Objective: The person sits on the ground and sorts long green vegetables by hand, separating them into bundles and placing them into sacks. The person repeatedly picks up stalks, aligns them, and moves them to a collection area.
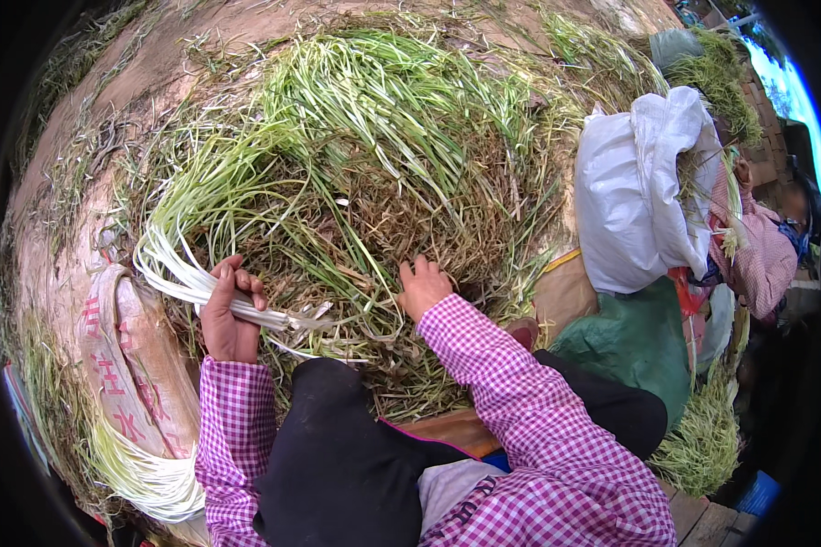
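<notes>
My left hand (231,311) is closed around the white lower stems of a bundle of long, thin leafy vegetables (178,273). Their green leaves curve up and away over the heap. The root ends stick out to the right of my fingers. Over the brown, dry part of a large heap of plant litter (397,219) is my right hand (424,287), fingers spread, with nothing seen in its grip; whether its fingertips touch the litter is hard to tell. More long green stalks (369,89) lie loose across the far side of the heap.
At the left lies a woven sack (137,355) bearing red writing, beside a pile of white-stemmed vegetables (154,478). A full white sack (616,198) and a green sack (629,349) stand at the right. Beyond them sits another person (759,246) in a checked top, near more greens (701,437).
</notes>
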Demonstrator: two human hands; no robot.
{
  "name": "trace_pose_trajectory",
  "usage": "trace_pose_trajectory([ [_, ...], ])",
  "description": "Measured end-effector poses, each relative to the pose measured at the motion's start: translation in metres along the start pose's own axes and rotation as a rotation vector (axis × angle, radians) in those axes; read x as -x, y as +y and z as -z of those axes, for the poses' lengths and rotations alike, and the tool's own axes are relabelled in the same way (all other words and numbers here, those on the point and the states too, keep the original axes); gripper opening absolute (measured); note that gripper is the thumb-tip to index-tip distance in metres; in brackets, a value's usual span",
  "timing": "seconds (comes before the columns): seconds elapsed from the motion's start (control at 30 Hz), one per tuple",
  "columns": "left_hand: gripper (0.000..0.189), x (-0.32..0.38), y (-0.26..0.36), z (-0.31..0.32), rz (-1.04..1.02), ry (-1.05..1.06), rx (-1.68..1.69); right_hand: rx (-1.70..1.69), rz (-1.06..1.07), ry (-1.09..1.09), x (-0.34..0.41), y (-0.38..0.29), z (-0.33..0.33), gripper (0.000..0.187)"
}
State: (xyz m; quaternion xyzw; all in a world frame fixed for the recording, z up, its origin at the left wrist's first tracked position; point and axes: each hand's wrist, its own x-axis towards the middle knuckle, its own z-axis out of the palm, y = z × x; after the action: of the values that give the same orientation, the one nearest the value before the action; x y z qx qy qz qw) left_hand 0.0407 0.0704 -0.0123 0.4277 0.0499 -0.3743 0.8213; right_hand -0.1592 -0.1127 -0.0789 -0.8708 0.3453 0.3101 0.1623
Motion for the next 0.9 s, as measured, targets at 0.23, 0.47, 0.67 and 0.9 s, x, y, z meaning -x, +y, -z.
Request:
trace_pose_trajectory([
  [0.23,0.022,-0.018,-0.039,-0.011,0.137,0.030,0.016,0.115,0.455,-0.063,0.049,-0.043,-0.013,0.025],
  [0.47,0.019,-0.020,-0.045,-0.006,0.145,0.077,-0.021,0.109,0.225,0.012,-0.017,0.054,0.025,0.031],
  [0.67,0.018,-0.022,-0.056,0.005,0.191,0.122,-0.016,0.267,-0.376,-0.497,-0.016,0.192,0.048,0.029],
  [0.9,0.018,-0.023,-0.056,0.007,0.195,0.150,-0.055,-0.489,-0.399,0.277,-0.025,0.209,0.070,0.019],
])
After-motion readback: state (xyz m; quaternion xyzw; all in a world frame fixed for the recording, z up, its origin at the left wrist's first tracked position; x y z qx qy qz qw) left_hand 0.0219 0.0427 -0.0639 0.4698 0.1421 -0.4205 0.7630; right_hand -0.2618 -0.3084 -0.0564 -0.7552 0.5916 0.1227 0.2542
